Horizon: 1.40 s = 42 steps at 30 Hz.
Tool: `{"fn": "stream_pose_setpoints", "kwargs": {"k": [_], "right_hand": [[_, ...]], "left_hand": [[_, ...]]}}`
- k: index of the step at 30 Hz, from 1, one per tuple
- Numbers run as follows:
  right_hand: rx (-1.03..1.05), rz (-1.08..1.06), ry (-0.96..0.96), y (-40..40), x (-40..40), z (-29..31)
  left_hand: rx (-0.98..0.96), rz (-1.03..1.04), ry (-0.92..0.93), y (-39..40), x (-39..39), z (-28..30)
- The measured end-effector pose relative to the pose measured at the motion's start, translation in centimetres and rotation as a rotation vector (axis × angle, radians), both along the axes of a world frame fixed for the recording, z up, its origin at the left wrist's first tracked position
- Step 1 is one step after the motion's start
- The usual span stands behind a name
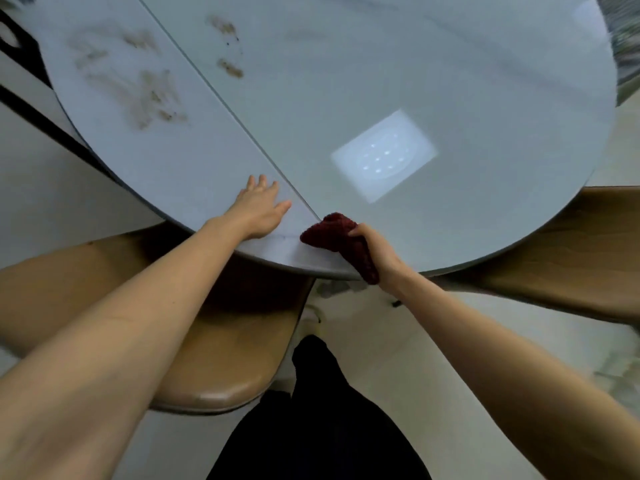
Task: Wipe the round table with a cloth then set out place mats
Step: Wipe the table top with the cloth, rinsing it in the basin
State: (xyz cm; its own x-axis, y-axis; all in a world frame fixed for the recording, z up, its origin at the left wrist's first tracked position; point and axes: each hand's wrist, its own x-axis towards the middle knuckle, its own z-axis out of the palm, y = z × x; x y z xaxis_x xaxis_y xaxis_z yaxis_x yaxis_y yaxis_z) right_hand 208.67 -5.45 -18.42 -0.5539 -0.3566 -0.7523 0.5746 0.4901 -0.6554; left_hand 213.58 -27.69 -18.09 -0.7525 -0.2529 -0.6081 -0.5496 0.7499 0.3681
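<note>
Here the right hand grips a red cloth at the table edge; just left of it, the left hand rests flat, fingers straight.

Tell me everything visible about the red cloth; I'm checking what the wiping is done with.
The cloth is dark red, with a knitted or nubbly look, bunched rather than spread flat. The right hand grips it. It lies on the near edge of the round table, just right of the tabletop's seam, one end hanging over the rim. The left hand does not touch it.
</note>
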Motion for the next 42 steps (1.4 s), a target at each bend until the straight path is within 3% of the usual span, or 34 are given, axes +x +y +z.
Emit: {"fn": "stream_pose_setpoints", "kwargs": {"k": [2, 4, 10, 12, 18, 23, 25, 30, 32, 34, 36, 39, 42], "right_hand": [[-0.210, -0.339, -0.242, 0.8, 2.1, 1.6], [-0.380, -0.520, -0.358, 1.4, 3.6, 2.9], [-0.518, -0.500, -0.379, 1.9, 7.8, 6.6], [-0.527, -0.489, -0.387, 2.1, 8.6, 7.7], [-0.532, -0.495, -0.379, 0.8, 10.1, 10.9], [-0.473, -0.574, -0.338, -2.0, 10.0, 11.6], [-0.546, -0.634, -0.364, -2.9, 9.3, 11.5], [-0.677, -0.362, -0.453, -2.5, 8.3, 11.7], [-0.648, -0.387, -0.446, -2.9, 7.7, 11.6], [-0.560, -0.438, -0.358, -3.6, 7.4, 11.3], [-0.468, -0.347, -0.190, -4.4, 6.7, 11.1], [-0.389, -0.250, -0.025, -5.5, 4.7, 10.3], [-0.259, -0.297, -0.038, -4.6, 1.8, 8.4]], "left_hand": [[0.088, 0.074, 0.042, 0.7, 1.5, 2.0], [0.207, 0.123, 0.117, 1.6, 2.8, 4.1], [0.718, 0.338, 0.254, 4.2, 7.2, 8.7], [0.801, 0.339, 0.274, 4.5, 7.9, 9.5], [0.821, 0.240, 0.387, 5.3, 10.0, 12.6], [0.221, -0.168, 0.466, 7.9, 11.4, 12.7], [0.152, -0.173, 0.497, 8.0, 11.0, 12.8], [0.355, -0.004, 0.522, 5.7, 9.1, 13.1], [0.466, 0.184, 0.496, 4.4, 8.2, 12.3], [0.581, 0.395, 0.446, 3.7, 7.3, 11.1], [0.578, 0.521, 0.455, 4.1, 6.3, 9.9], [0.557, 0.527, 0.482, 5.1, 4.7, 9.1], [0.810, 0.347, 0.298, 4.5, 2.6, 9.7]]}}
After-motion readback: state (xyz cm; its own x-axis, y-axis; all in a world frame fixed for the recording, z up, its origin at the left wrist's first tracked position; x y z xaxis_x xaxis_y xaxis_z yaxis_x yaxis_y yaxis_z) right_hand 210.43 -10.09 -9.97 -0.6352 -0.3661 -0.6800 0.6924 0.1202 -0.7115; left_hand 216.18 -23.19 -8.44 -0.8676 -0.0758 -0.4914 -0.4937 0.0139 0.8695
